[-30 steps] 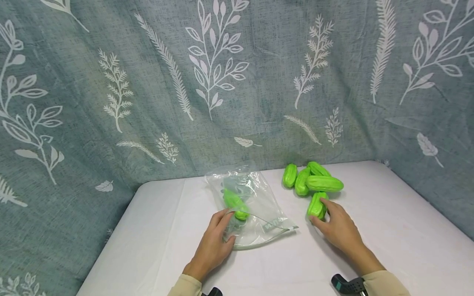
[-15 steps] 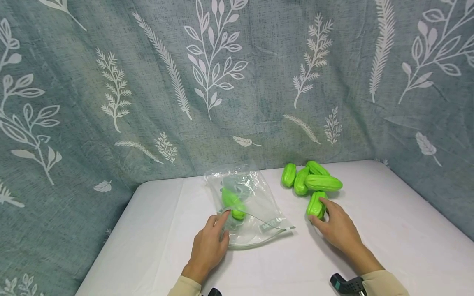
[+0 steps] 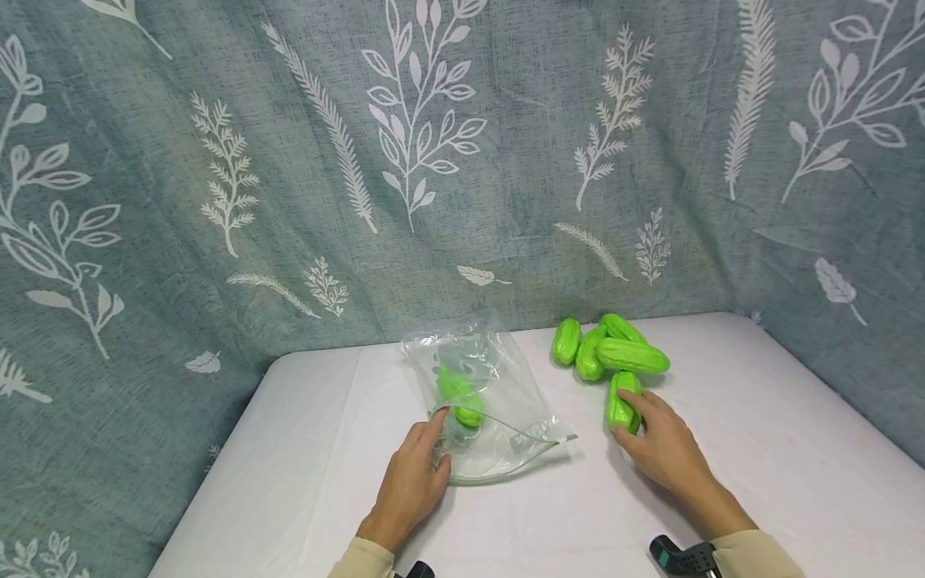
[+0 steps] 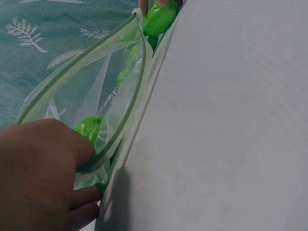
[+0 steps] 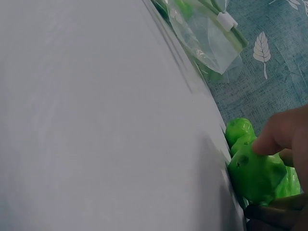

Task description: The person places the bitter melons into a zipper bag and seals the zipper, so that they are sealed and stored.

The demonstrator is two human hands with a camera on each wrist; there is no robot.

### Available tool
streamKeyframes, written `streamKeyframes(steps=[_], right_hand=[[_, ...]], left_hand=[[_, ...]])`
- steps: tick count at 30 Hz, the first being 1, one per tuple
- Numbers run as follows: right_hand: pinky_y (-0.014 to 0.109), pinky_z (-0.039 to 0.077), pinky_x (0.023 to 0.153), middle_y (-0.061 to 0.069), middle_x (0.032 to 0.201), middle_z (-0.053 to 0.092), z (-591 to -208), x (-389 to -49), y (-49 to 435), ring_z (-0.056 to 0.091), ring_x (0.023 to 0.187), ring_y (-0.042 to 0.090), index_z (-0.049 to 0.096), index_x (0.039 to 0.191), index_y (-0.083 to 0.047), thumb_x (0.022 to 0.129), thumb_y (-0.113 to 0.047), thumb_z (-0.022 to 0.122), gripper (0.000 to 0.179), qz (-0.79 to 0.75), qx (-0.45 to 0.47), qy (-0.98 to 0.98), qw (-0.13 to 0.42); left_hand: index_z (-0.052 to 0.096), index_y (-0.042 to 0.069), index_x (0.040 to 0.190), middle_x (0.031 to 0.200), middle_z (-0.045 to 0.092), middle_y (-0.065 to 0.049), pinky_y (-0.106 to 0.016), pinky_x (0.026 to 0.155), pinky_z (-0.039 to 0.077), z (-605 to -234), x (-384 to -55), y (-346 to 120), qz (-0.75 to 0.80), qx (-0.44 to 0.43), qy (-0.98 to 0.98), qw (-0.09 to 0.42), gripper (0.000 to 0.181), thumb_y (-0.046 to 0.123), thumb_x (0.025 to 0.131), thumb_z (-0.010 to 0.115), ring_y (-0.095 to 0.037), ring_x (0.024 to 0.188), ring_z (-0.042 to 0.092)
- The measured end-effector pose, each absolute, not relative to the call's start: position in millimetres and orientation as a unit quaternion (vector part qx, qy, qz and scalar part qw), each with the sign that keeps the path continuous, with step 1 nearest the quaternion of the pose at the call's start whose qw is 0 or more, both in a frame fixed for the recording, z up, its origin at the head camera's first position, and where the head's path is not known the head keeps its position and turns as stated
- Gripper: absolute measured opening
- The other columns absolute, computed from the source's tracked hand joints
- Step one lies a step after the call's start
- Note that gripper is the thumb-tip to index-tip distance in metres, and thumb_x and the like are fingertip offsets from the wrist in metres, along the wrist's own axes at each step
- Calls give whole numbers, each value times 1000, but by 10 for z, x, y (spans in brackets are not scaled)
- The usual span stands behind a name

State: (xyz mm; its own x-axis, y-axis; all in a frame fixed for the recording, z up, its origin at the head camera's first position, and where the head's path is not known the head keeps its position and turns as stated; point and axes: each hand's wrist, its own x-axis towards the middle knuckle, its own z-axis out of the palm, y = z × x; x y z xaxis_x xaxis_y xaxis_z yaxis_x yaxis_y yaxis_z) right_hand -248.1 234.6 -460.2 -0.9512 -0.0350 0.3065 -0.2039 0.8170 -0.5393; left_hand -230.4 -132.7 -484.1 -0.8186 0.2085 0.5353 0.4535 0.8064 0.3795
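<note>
Green gourd (image 3: 623,403) lies right of centre on the white cloth-covered table (image 3: 535,522), its long axis running front to back, skin glossy and ridged; the right hand (image 3: 665,445) grips it between thumb and fingers, the far end just beside four similar gourds (image 3: 633,356); the left hand (image 3: 410,482) pinches the rim of a clear plastic bag (image 3: 499,457) containing another gourd (image 3: 459,395), before a leaf-printed blue-green curtain (image 3: 520,201)

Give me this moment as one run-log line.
left hand: holds clear plastic zip bag, mouth open; right hand: grips ribbed bright-green oblong vegetable; bag: one vegetable inside; white table: four more
</note>
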Motion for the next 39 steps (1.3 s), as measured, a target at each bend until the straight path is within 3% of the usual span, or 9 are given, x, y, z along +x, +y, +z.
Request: streamKeyframes(steps=[12, 21, 35, 39], right_hand=[[68, 35, 102, 35, 137, 47, -4559, -2433, 2337, 43, 125, 54, 57, 136, 2, 88, -19, 74, 55, 317, 83, -932, 158], [58, 51, 90, 30, 138, 53, -4472, -2367, 2332, 59, 114, 47, 55, 141, -5, 97, -28, 65, 51, 408, 49, -900, 147], [44, 53, 87, 27, 138, 55, -4500, -2368, 2250, 64, 109, 40, 59, 139, -6, 97, -27, 66, 48, 434, 66, -886, 151], [40, 54, 85, 26, 138, 55, -4491, -2361, 2233, 64, 109, 40, 59, 138, -6, 97, -26, 66, 47, 437, 69, -883, 154]], left_hand=[[47, 16, 149, 113, 64, -5, -36, 82, 58, -4844, -2310, -1321, -268, -176, -915, 246, 76, 5, 80, 79, -22, 97, 69], [47, 18, 149, 110, 64, -3, -35, 81, 58, -4840, -2318, -1320, -271, -170, -917, 236, 76, 6, 81, 77, -20, 97, 68], [48, 17, 149, 99, 62, 0, -28, 68, 54, -4855, -2320, -1327, -278, -165, -919, 228, 71, 8, 83, 74, -9, 79, 60], [50, 19, 147, 98, 62, 1, -29, 70, 55, -4846, -2322, -1327, -287, -161, -917, 225, 65, 9, 86, 70, -9, 82, 61]])
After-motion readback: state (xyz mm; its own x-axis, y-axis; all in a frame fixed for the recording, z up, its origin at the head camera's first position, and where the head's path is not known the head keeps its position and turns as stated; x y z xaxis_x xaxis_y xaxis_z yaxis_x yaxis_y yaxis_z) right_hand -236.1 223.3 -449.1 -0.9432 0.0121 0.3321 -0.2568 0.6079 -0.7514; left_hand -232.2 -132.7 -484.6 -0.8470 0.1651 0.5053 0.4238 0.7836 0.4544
